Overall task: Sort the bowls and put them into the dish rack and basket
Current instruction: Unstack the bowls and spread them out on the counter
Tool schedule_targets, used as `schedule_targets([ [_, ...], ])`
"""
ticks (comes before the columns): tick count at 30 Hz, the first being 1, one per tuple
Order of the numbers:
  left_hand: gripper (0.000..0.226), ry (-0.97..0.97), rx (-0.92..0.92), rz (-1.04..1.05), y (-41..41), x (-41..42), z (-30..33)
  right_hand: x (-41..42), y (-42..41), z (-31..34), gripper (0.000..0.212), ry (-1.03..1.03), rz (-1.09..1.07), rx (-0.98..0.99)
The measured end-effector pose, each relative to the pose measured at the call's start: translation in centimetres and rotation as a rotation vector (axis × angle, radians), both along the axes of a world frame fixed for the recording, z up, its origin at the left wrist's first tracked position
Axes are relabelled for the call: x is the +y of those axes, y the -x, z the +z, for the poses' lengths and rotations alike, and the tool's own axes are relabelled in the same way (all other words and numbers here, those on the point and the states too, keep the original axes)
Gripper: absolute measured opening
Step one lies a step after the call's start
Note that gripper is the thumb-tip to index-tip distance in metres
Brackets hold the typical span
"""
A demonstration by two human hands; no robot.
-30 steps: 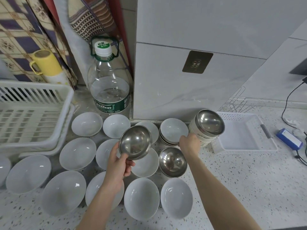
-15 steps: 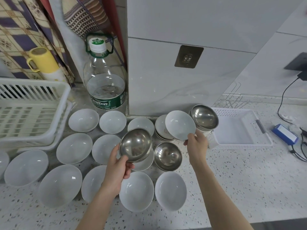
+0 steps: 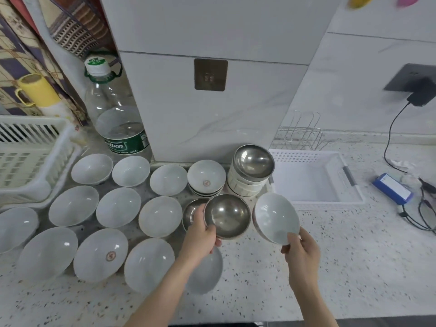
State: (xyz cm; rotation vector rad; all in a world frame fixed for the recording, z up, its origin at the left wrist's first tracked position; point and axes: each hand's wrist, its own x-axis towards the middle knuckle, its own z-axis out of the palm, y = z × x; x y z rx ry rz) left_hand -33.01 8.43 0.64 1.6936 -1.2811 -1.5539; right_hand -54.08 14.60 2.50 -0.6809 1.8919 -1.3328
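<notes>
My left hand point(image 3: 200, 237) grips a steel bowl point(image 3: 227, 215) by its near rim, held tilted above the counter. My right hand point(image 3: 300, 252) pinches the rim of a white ceramic bowl point(image 3: 274, 218), also lifted and tilted toward me. A second steel bowl point(image 3: 192, 212) sits on the counter, partly hidden behind my left hand. Another steel bowl point(image 3: 254, 162) tops a stack of white bowls point(image 3: 244, 186). Several white bowls point(image 3: 118, 206) cover the counter at left. The white basket point(image 3: 316, 201) lies at right, the dish rack point(image 3: 26, 159) at far left.
A large water bottle point(image 3: 118, 114) and a yellow mug point(image 3: 37, 90) stand at the back left. A wire rack point(image 3: 300, 133) sits behind the basket. A blue device point(image 3: 392, 191) with cables lies at far right, and a charger point(image 3: 421, 96) is plugged into the wall.
My right hand lifted a white bowl off the short stack and brought it toward me and to the right. My left hand carried the steel bowl rightward, close beside it.
</notes>
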Motion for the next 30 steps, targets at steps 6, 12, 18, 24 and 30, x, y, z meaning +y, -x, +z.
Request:
schedule_targets([
  [6,0.072,0.046,-0.103,-0.011,4.1,-0.3,-0.5,1.7,4.4,-1.4,0.032,-0.053,0.029,-0.01],
  [12,0.08,0.036,-0.19,-0.024,6.4,0.0,-1.1,2.1,6.6,-2.4,0.037,-0.082,0.074,-0.044],
  [18,0.081,0.001,-0.244,-0.008,7.3,-0.2,-2.5,2.1,7.4,-3.0,0.035,-0.101,0.155,-0.029],
  [24,0.079,-0.016,-0.258,0.046,7.8,-0.4,-3.3,2.1,7.7,-3.7,0.039,-0.129,0.217,-0.023],
  [30,0.086,-0.061,-0.265,0.103,7.9,-0.4,-3.8,2.4,8.1,-4.4,0.038,-0.137,0.292,-0.018],
])
